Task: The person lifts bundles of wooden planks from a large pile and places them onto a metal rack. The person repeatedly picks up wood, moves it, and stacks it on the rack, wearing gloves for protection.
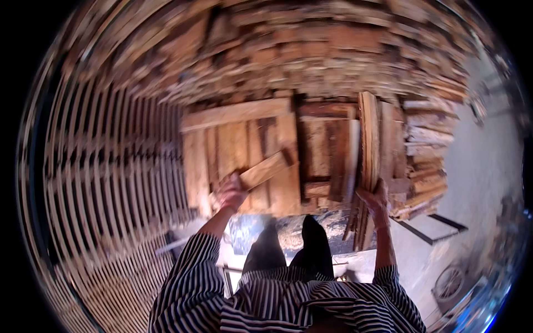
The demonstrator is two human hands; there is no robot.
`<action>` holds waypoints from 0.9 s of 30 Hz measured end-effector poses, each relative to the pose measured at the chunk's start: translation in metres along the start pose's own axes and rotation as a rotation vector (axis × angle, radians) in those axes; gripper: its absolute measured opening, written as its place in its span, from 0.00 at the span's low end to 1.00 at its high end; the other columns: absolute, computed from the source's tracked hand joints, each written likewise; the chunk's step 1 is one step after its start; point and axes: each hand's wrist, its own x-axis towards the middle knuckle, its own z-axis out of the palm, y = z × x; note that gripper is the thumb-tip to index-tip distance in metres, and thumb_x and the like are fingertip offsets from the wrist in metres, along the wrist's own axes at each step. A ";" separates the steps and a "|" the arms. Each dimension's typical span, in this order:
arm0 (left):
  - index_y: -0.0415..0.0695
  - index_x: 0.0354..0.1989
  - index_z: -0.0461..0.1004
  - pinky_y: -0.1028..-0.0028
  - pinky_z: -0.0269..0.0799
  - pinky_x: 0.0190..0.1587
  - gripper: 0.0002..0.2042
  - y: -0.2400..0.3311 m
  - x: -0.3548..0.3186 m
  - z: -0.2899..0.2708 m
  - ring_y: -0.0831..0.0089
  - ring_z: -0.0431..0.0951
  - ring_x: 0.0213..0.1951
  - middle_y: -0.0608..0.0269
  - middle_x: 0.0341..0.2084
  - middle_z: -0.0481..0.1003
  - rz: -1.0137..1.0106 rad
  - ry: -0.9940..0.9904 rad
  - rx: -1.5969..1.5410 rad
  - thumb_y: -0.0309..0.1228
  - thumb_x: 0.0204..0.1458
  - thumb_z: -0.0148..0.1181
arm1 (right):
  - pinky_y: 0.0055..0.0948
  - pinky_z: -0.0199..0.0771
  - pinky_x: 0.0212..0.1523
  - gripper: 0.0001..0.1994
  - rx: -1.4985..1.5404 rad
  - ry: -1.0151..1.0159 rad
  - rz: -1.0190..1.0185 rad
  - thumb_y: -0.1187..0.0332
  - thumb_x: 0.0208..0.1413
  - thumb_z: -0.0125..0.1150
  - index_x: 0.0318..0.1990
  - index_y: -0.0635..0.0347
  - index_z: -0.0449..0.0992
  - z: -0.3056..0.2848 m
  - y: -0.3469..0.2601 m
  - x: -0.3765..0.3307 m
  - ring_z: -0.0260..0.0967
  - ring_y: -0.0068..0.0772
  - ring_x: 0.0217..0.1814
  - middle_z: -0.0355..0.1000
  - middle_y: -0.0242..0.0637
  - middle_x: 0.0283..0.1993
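1. Left hand (231, 191): closed around the near left end of a short board (265, 171). The board points away to the far right, at a slant over the left group of boards (239, 115). Whether its underside touches them cannot be told. An end grip presumably leaves most of its length free for turning and aligning.

2. Right hand (377, 200): appears closed on the near part of some long slats (368, 133), thumb to the left, palm to the right. Blur prevents a count of the slats held. Judged purpose: keeping narrow, loose lengths together and upright against slipping sideways.

3. Left group: boards run side by side from near to far, with 1 plank across the far end. This arrangement probably keeps the pieces even and compact.

4. Middle group of boards (318, 141): located between the left group and the long slats, with darker gaps visible.

5. Far side: stacked timber (333, 64) in rough layers, blurred. Left side: spaced rows of slats (111, 166); the spacing may serve airflow, in this inspector's judgement.

6. Right side: a pile of rough pieces (427, 183), ends uneven, beside grey floor (472, 166). A black metal frame (427, 236) lies near it.
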 end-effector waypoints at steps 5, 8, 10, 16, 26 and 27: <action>0.46 0.51 0.69 0.53 0.76 0.50 0.24 -0.096 -0.029 -0.042 0.48 0.80 0.47 0.49 0.44 0.78 0.025 0.026 0.136 0.38 0.43 0.63 | 0.44 0.78 0.52 0.43 -0.160 -0.150 -0.335 0.55 0.35 0.83 0.61 0.66 0.72 0.103 -0.060 -0.040 0.74 0.50 0.53 0.73 0.55 0.55; 0.45 0.51 0.70 0.53 0.77 0.50 0.26 -0.108 -0.070 -0.065 0.47 0.81 0.48 0.48 0.45 0.79 0.005 -0.054 -0.017 0.36 0.41 0.68 | 0.50 0.70 0.65 0.47 -0.536 -0.197 -0.442 0.51 0.35 0.80 0.65 0.62 0.68 0.158 -0.122 -0.034 0.65 0.61 0.66 0.67 0.57 0.61; 0.45 0.53 0.71 0.54 0.78 0.51 0.27 -0.147 -0.125 -0.088 0.52 0.81 0.49 0.51 0.45 0.79 -0.117 -0.252 -0.095 0.38 0.42 0.67 | 0.48 0.71 0.64 0.46 -0.696 -0.242 -0.557 0.51 0.36 0.80 0.65 0.57 0.68 0.199 -0.142 -0.048 0.66 0.57 0.65 0.68 0.52 0.61; 0.39 0.50 0.71 0.61 0.78 0.50 0.38 -0.295 -0.253 -0.063 0.54 0.82 0.45 0.49 0.42 0.81 -0.540 -0.285 -0.418 0.43 0.29 0.83 | 0.44 0.67 0.68 0.41 -0.882 -0.541 -0.716 0.58 0.42 0.77 0.67 0.49 0.66 0.325 -0.221 -0.097 0.63 0.47 0.70 0.66 0.41 0.65; 0.38 0.48 0.73 0.67 0.76 0.39 0.25 -0.344 -0.239 -0.084 0.71 0.76 0.35 0.64 0.35 0.77 -0.597 -0.166 -0.889 0.33 0.42 0.77 | 0.47 0.68 0.59 0.30 -0.829 -0.486 -0.901 0.59 0.45 0.68 0.59 0.51 0.72 0.414 -0.193 -0.093 0.66 0.46 0.62 0.70 0.43 0.57; 0.39 0.47 0.73 0.67 0.75 0.38 0.24 -0.338 -0.216 -0.074 0.71 0.76 0.34 0.65 0.34 0.76 -0.514 -0.125 -0.834 0.35 0.43 0.76 | 0.48 0.68 0.58 0.26 -0.854 -0.440 -0.898 0.60 0.47 0.65 0.57 0.50 0.72 0.414 -0.190 -0.089 0.66 0.46 0.62 0.70 0.41 0.56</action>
